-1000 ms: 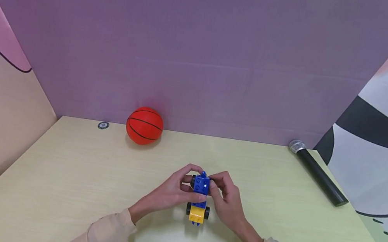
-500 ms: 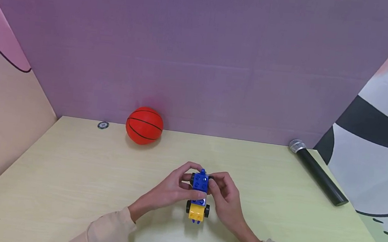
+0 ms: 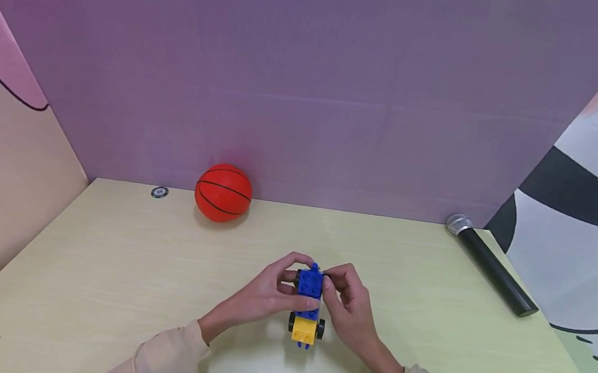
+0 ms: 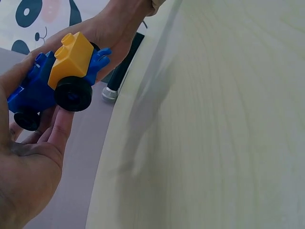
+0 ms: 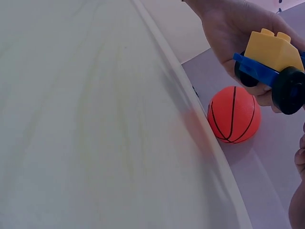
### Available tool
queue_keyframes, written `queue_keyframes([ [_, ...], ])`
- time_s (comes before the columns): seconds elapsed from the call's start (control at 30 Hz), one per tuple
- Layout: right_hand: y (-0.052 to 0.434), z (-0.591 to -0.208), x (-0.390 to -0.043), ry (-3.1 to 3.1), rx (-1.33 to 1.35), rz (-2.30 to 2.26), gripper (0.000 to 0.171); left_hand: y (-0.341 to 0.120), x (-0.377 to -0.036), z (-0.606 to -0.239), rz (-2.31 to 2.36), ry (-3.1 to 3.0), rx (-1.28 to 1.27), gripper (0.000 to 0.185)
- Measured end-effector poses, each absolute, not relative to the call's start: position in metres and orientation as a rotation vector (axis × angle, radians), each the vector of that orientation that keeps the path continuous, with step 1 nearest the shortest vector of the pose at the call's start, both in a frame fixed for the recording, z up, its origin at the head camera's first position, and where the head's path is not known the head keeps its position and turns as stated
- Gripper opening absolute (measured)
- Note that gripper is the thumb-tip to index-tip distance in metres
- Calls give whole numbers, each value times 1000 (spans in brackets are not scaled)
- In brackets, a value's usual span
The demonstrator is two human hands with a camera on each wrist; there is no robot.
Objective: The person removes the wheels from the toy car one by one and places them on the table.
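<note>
A toy car of building blocks (image 3: 309,283), blue with a yellow block (image 4: 72,58) at its near end and black wheels, is held up over the table. My left hand (image 3: 267,291) grips it from the left, thumb across the blue top and fingers around its side and far end. On the other side my right hand (image 3: 349,305) pinches the far right wheel between thumb and index finger. In the right wrist view the yellow block (image 5: 271,50) and a near wheel (image 5: 289,90) show, while my right hand is mostly out of frame.
An orange-red toy basketball (image 3: 223,193) sits at the table's back edge, with a small round disc (image 3: 159,192) left of it. A black microphone (image 3: 491,268) lies along the right edge. A purple wall (image 3: 308,91) rises behind the wooden table (image 3: 107,264).
The toy car has shifted very slightly within the hands' reach, up a little and then back down. Both hands keep the same hold.
</note>
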State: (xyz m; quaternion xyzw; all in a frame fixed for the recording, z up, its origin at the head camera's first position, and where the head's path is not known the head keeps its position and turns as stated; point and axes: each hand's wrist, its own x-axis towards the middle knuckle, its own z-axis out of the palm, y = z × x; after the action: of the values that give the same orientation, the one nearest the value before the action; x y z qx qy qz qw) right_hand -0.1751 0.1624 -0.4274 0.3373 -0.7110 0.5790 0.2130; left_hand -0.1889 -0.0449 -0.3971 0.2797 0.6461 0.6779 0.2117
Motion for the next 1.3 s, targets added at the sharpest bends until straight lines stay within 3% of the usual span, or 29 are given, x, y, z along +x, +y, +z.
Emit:
queue_keyframes([
  [0.7,164,-424,-179,-2086,969,1229,22,-46,-190,-398,1861,1815,804,56],
  [1.07,163,-428,-172,-2034,922,1649,19,-46,-190,-393,1902,1817,820,56],
  [1.3,162,-428,-173,-1990,915,1669,21,-46,-189,-392,1919,1807,820,56],
])
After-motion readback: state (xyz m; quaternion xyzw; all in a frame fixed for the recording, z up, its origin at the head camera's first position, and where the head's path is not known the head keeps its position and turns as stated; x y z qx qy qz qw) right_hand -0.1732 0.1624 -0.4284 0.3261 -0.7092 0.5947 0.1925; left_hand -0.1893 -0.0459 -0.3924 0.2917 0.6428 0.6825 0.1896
